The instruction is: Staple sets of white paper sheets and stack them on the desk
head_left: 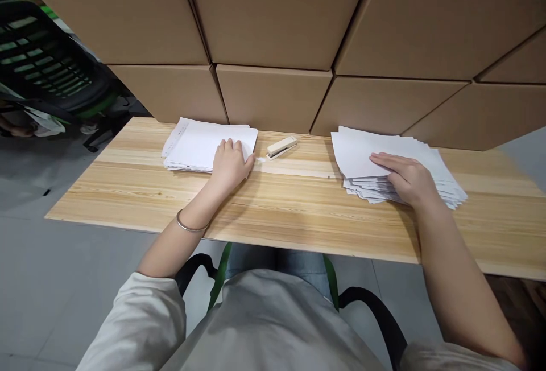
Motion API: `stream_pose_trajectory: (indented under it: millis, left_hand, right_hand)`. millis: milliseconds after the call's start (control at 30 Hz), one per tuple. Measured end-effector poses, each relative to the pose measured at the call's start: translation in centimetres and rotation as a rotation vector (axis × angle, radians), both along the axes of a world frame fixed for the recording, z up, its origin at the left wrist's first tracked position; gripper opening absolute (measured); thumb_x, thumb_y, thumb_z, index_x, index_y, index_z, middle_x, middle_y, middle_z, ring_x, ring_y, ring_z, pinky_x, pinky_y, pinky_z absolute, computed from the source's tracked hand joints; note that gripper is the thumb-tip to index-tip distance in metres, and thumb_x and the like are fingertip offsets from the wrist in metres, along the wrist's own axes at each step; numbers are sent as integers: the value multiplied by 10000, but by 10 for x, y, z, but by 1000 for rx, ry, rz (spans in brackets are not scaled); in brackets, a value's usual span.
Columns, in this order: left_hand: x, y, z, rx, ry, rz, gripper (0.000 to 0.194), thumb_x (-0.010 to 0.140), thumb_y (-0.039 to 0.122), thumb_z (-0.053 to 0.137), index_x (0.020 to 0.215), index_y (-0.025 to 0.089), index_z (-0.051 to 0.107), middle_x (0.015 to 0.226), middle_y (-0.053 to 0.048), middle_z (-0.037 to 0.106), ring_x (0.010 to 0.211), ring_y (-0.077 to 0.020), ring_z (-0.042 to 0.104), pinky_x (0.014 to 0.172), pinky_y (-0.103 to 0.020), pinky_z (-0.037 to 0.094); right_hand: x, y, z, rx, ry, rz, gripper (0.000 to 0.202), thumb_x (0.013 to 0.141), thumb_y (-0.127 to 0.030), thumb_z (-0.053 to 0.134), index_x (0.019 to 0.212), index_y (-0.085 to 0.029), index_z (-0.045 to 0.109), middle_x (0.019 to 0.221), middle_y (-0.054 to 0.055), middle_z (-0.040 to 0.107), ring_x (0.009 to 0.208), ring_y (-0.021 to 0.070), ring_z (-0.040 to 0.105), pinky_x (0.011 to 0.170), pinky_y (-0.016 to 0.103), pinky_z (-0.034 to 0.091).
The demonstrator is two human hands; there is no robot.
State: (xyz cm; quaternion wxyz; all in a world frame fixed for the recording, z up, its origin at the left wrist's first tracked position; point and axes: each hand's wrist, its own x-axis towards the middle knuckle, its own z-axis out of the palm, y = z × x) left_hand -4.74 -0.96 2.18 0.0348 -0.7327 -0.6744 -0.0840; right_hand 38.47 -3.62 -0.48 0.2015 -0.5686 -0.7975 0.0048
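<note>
My left hand [231, 165] rests on the near right part of a stack of white paper [194, 142], its fingers stretched over the top sheet. On the right, my right hand [407, 176] lies on a second, more loosely fanned paper stack [358, 152]; its fingers are extended and point left across the top sheet. Neither hand grips anything that I can see. Between the two stacks a cream stapler [281, 147] lies on the wooden table [298, 211], closer to the left stack and touched by neither hand.
Brown cardboard boxes [273, 95] form a wall along the table's far edge. A black mesh chair [46, 64] stands on the floor beyond the left end. Small white scraps [261, 160] lie by the stapler. The table's front edge runs just before my body.
</note>
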Motion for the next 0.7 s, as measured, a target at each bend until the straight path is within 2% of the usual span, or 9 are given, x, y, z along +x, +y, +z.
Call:
stream_pose_trajectory:
  millis: [267, 533, 700]
  left_hand:
    - [1, -1, 1, -15, 2, -2, 490, 949, 439, 417, 1248, 78, 560, 1304, -238, 582, 1302, -373, 473, 1061, -473, 384]
    - [2, -1, 3, -41, 9, 2, 500, 953, 435, 409, 1245, 61, 565, 1326, -255, 559, 1310, -380, 462, 1065, -478, 380]
    - [3, 0, 2, -46, 0, 7, 505, 949, 436, 414, 1257, 62, 558, 1332, -252, 555, 1317, -382, 452, 1074, -481, 369]
  right_hand:
    - [-1, 1, 1, -20, 32, 8, 526, 807, -132, 359, 1199, -90, 707, 1289, 116, 666, 1288, 215, 565, 1112, 364, 410]
    - [-3, -1, 2, -50, 42, -26, 530, 795, -97, 371, 1204, -124, 706, 1299, 107, 664, 1300, 212, 553, 1119, 375, 404]
    - [-4, -1, 2, -31, 55, -16, 522, 794, -95, 374, 1193, -104, 710, 1290, 130, 666, 1292, 227, 559, 1107, 393, 413]
